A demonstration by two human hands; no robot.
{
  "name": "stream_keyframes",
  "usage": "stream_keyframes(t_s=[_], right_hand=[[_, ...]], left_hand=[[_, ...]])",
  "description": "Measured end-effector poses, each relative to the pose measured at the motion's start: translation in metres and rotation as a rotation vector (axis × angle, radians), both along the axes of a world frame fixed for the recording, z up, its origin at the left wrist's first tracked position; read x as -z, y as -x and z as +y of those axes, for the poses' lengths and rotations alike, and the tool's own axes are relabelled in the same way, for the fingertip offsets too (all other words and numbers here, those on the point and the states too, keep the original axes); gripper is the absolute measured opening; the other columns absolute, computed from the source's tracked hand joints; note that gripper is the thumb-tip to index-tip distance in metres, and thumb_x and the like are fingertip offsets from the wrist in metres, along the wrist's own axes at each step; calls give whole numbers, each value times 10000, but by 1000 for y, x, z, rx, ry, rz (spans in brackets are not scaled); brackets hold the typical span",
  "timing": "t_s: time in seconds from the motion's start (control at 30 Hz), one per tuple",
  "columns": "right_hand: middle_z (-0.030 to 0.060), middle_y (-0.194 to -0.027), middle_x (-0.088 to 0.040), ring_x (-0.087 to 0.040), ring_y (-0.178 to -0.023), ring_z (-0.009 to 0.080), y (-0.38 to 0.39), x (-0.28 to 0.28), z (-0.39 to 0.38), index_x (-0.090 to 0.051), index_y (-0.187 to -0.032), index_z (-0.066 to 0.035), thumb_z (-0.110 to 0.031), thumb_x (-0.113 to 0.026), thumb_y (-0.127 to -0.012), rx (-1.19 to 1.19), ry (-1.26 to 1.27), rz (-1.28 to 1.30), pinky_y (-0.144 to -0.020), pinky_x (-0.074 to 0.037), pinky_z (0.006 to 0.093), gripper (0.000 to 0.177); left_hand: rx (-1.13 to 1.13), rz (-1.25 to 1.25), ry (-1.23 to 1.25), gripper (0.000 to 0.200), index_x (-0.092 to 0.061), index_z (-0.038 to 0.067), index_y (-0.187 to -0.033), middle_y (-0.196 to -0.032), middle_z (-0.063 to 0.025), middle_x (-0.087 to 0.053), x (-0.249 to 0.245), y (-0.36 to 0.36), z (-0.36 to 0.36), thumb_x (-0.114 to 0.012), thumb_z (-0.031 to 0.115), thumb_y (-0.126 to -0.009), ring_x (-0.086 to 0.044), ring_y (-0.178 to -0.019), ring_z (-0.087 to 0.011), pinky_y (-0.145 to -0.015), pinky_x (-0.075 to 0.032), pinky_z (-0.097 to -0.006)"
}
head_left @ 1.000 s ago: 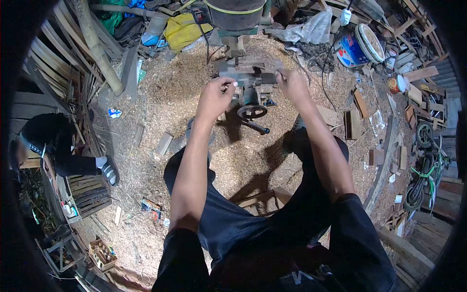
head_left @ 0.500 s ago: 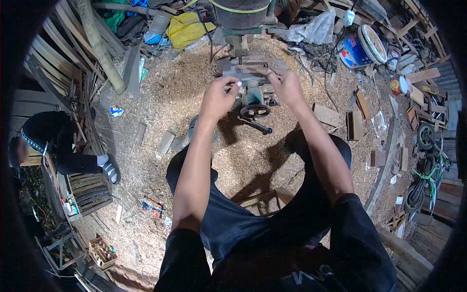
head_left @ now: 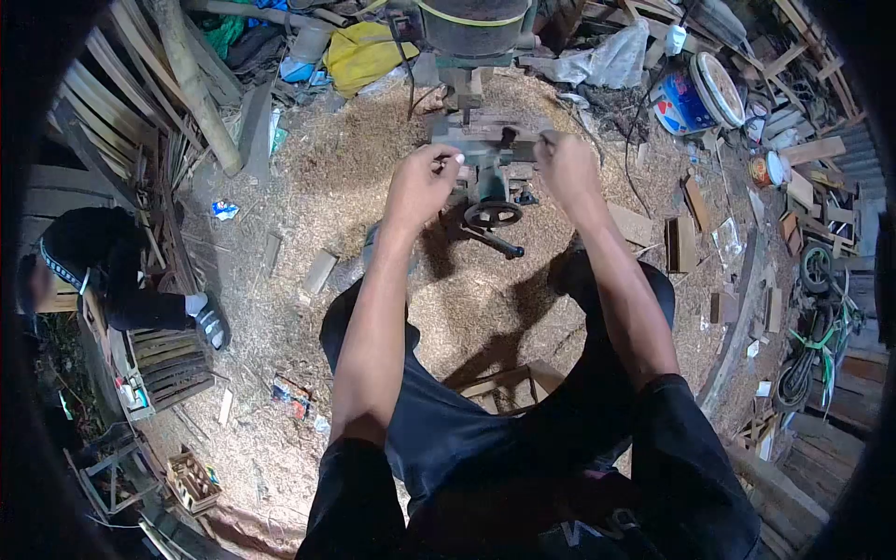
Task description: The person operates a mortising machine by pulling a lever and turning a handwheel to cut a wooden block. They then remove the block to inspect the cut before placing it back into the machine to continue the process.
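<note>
A machine table (head_left: pixel 476 147) with a handwheel (head_left: pixel 493 215) on its near side stands in front of me, under a dark green machine body (head_left: pixel 471 33). Curled at the table's left end is my left hand (head_left: pixel 425 185), thumb and fingers pinched together; whatever lies between them is hidden. My right hand (head_left: pixel 567 170) is at the right end, slightly blurred, with its fingers closed round something dark I cannot make out. Between the hands, a small dark upright part (head_left: pixel 508 136) shows on the table. Below the handwheel, a lever with a dark knob (head_left: pixel 513 250) sticks out.
Sawdust (head_left: pixel 327 187) covers the floor. A wooden frame (head_left: pixel 509 385) lies between my legs. A paint bucket (head_left: pixel 700 91) and wood offcuts (head_left: pixel 679 245) lie to the right. Another person (head_left: pixel 103 266) sits at far left. A yellow sack (head_left: pixel 369 56) lies behind.
My right hand has moved a little to the right, away from the middle of the table. The small dark part between the hands now shows. My left hand has hardly moved.
</note>
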State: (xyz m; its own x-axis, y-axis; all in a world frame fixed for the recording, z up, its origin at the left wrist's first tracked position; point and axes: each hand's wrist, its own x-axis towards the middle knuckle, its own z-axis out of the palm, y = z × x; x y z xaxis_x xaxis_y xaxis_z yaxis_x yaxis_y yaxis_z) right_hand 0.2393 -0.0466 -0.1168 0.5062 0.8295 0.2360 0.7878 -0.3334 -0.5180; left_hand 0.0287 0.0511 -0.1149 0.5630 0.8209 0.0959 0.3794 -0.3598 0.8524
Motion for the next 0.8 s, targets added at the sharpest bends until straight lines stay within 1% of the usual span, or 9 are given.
stream_keyframes(t_s=[0.1,0.17,0.2,0.3,0.4,0.5,0.57,0.67,0.8], right_hand=[[257,-739,-639,-646,-687,410,4,-15,0,-678,-932,16,-145,-614,-860,12,-134,-105,-648,-500,468,188],[256,-722,-635,-646,-677,405,-1,17,-1,-670,-949,26,-143,-617,-862,-64,-67,-66,-635,-499,471,198],[256,-713,-634,-647,-671,402,-2,20,-1,-666,-957,31,-143,-618,-863,-94,-40,-45,-629,-498,472,203],[260,-671,-609,-637,-658,414,-8,18,1,-653,-944,33,-140,-608,-875,-23,-120,35,-602,-490,476,192],[261,-641,-586,-626,-633,423,-1,6,-5,-642,-906,34,-137,-597,-889,-99,-118,-33,-567,-471,473,178],[263,-642,-581,-617,-612,420,5,13,-12,-635,-878,26,-138,-583,-901,-78,1,-66,-553,-457,459,174],[264,-639,-576,-612,-596,410,-3,33,-5,-647,-908,16,-154,-581,-906,-76,-89,-77,-544,-451,452,182],[266,-642,-575,-609,-585,402,-6,28,-4,-659,-958,2,-163,-576,-911,-24,-133,-34,-538,-448,445,191],[271,-653,-579,-609,-582,406,3,-10,-14,-660,-1007,8,-154,-578,-909,-13,-153,57,-535,-448,440,207]], left_hand=[[-12,-15,43,240,-680,36,-1001,-877,-129,-699,3,1,2,-633,237,-879,-664,-782,-200,-727,-506,-325],[-8,-10,38,241,-680,35,-1003,-900,-133,-699,2,0,-1,-636,236,-877,-667,-808,-206,-740,-506,-328],[1,-6,28,242,-679,35,-1004,-912,-135,-699,0,-2,-1,-637,236,-876,-668,-820,-208,-747,-506,-329],[15,22,-129,244,-681,37,-1013,-944,-141,-698,9,-4,2,-638,235,-878,-670,-859,-222,-770,-504,-336],[24,5,-53,242,-683,40,-1018,-949,-142,-700,9,-4,2,-634,232,-880,-671,-880,-231,-785,-500,-341],[24,26,-47,239,-684,38,-1020,-944,-140,-700,6,-7,2,-636,225,-878,-671,-875,-227,-782,-500,-336],[31,22,3,238,-684,37,-1021,-932,-140,-701,5,-10,-1,-635,221,-878,-673,-868,-224,-779,-500,-331],[27,26,9,236,-684,38,-1024,-913,-138,-704,6,-11,-1,-637,215,-875,-675,-854,-217,-771,-500,-325],[52,-2,-15,241,-684,39,-1027,-899,-137,-706,8,-10,1,-640,218,-871,-679,-838,-211,-759,-502,-326]])
